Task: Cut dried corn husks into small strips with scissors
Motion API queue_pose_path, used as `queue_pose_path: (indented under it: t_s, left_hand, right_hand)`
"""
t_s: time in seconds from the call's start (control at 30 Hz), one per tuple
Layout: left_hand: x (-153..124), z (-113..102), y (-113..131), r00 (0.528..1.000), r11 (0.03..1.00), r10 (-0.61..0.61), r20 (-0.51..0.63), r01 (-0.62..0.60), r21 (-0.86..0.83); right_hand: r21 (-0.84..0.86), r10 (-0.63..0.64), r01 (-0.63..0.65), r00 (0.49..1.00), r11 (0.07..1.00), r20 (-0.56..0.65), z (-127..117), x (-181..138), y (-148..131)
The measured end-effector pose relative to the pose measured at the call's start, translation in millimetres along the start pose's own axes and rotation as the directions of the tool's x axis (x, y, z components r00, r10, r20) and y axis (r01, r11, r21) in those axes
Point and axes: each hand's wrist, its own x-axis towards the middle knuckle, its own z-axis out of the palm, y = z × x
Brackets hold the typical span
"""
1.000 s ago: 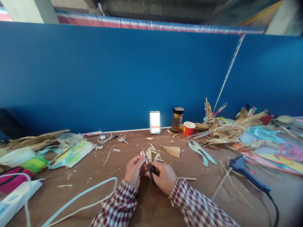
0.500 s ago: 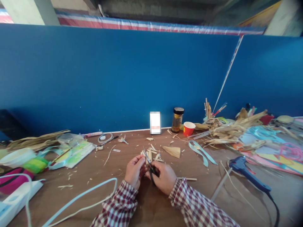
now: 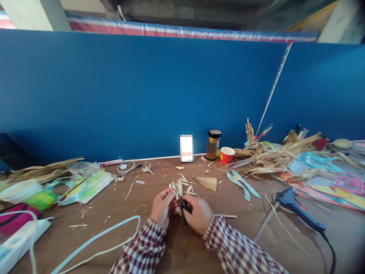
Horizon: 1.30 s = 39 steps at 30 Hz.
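Observation:
My right hand (image 3: pixel 197 213) is closed round the black handles of small scissors (image 3: pixel 179 196), whose blades point up and away from me. My left hand (image 3: pixel 162 206) pinches a small pale piece of dried husk (image 3: pixel 174 189) right at the blades. Both hands are low over the brown table (image 3: pixel 119 213), close together, in checked red and white sleeves. Just beyond them lies a scatter of husk offcuts (image 3: pixel 185 182) and a tan husk cone (image 3: pixel 209 182).
A blue glue gun (image 3: pixel 296 209) with its black cord lies at the right. A dark jar (image 3: pixel 213 144) and red paper cup (image 3: pixel 227 155) stand by the blue partition. Husk piles, ribbons and coloured sheets crowd the far right; packets, a white tub and a pale blue strap fill the left.
Almost nothing: the hands and scissors stay in the same place, with only a slight shift of the fingers and blades.

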Motion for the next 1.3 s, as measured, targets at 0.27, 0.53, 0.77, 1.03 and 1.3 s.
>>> queue_pose_path:
  t_s: [0.27,0.53,0.77,1.03,1.3]
  left_hand:
    - [-1,1,1,1.000,1.000,-0.005,-0.013,0.005,0.003]
    - [0,0,1,1.000,1.000,-0.009,-0.019,0.009,0.001]
    - [-2,1,2,1.000,1.000,-0.014,-0.012,0.014,0.003]
    - [-1,0,1,1.000,1.000,-0.014,-0.023,0.015,0.010]
    - [0,0,1,1.000,0.999,0.002,-0.001,-0.002,-0.042]
  right_hand:
    - [0.005,-0.001,0.001,1.000,1.000,-0.007,0,0,0]
    - [-0.012,0.001,-0.001,1.000,1.000,-0.010,0,0,1]
    - [-0.005,0.006,-0.006,1.000,1.000,-0.003,1,0,4]
    - [0.018,0.016,-0.016,1.000,1.000,0.001,1,0,5]
    - [0.170,0.082,-0.080,0.997,0.982,-0.004,8,4,12]
